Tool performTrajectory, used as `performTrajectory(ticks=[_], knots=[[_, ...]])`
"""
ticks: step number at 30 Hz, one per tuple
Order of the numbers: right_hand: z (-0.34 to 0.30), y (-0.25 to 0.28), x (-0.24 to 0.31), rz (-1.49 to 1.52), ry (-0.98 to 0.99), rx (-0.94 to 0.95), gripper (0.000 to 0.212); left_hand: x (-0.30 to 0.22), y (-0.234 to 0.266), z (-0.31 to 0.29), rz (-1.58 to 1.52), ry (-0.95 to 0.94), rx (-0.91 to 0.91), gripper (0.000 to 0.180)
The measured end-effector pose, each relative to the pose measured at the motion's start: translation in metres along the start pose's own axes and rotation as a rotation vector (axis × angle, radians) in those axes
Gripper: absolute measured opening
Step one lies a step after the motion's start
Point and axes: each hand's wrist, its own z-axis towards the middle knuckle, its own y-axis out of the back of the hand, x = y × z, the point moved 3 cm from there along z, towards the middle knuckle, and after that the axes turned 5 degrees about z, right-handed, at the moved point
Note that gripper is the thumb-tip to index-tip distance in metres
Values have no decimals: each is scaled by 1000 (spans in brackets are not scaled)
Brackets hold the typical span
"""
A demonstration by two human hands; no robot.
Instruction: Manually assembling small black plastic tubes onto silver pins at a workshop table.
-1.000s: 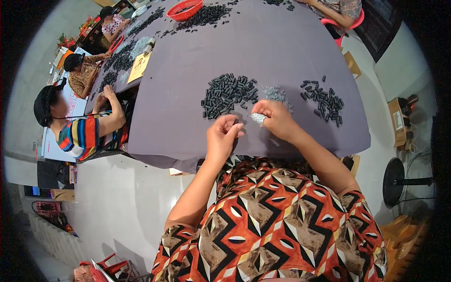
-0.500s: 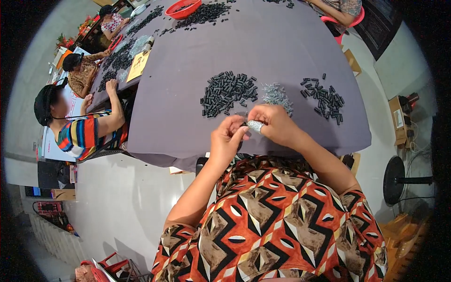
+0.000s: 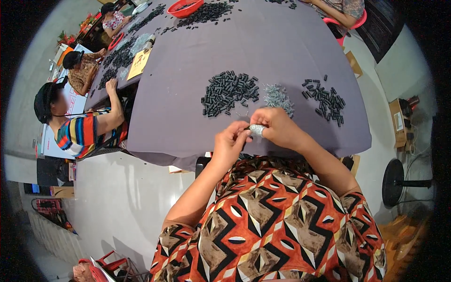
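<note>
My left hand (image 3: 230, 141) pinches a small black piece, mostly covered by the fingers, that looks like the short black cylinders on the table. Against it, the fingertips of my right hand (image 3: 277, 127) are pressed together, and what they hold is hidden. A silvery wrap (image 3: 257, 130) covers one finger of the right hand. Just beyond my hands lie a large pile of black cylinders (image 3: 229, 92), a heap of thin silvery pins (image 3: 278, 98) and, on the right, a smaller scatter of black cylinders (image 3: 326, 101).
A grey cloth covers the table (image 3: 183, 136), whose near edge runs past my body. At the far side stands a red basin (image 3: 185, 8) beside more black cylinders. Several people sit along the left, near a yellow card (image 3: 138, 64); another sits far right on a pink chair.
Both hands have shifted slightly right and come closer together at the fingertips. The black piece shows less now. The piles look the same, and the view has moved a little.
</note>
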Motion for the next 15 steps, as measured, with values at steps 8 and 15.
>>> performTrajectory(ticks=[8,15], knots=[[1,5,-7,105,-198,212,8,-2,-1,-13,238,-193,6,16],[-5,-6,-25,476,-462,456,14,-11,8,-27,345,-379,92,17]])
